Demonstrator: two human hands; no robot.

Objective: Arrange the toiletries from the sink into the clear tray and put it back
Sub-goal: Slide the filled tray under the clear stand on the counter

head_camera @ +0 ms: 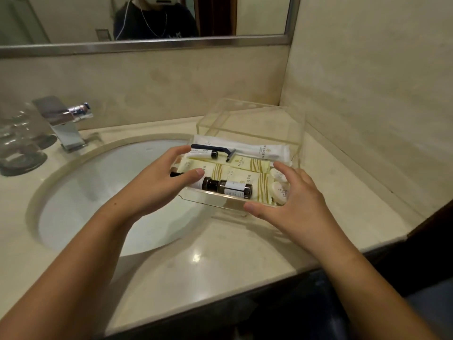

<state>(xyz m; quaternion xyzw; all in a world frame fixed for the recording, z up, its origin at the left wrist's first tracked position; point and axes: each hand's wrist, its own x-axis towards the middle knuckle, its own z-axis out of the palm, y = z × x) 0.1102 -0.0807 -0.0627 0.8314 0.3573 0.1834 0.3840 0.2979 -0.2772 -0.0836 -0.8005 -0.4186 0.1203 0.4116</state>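
While my two hands bracket it from either side, the clear tray [215, 201] sits at the right edge of the sink basin [98, 197], partly over the bowl and partly over the beige stone counter [220, 253]. My left hand [161, 182] grips the tray's left end, fingers curled over the far corner and thumb laid across the near side above a dark bottle [232, 188] lying flat along the front wall. My right hand [294, 204] clasps the right end, thumb pressed on the front rim and fingers reaching over the far side.

Inside the tray, a navy razor [215, 149] rests on a long white sachet [257, 149] at the back. Just beside the razor's handle lies a small white tube [201, 154] with a dark cap. Cream packets with gold stripes [252, 165] fill the middle, and two round white soaps [280, 190] sit at the right end, close to my right palm.

Directly behind the tray stands a clear acrylic cover [257, 123], tilted against the corner where the two stone walls meet. A chrome faucet [63, 121] stands left of the basin, with glassware [17, 143] on dark coasters further left. Above, a metal-framed mirror [147, 42] reflects my dark top.
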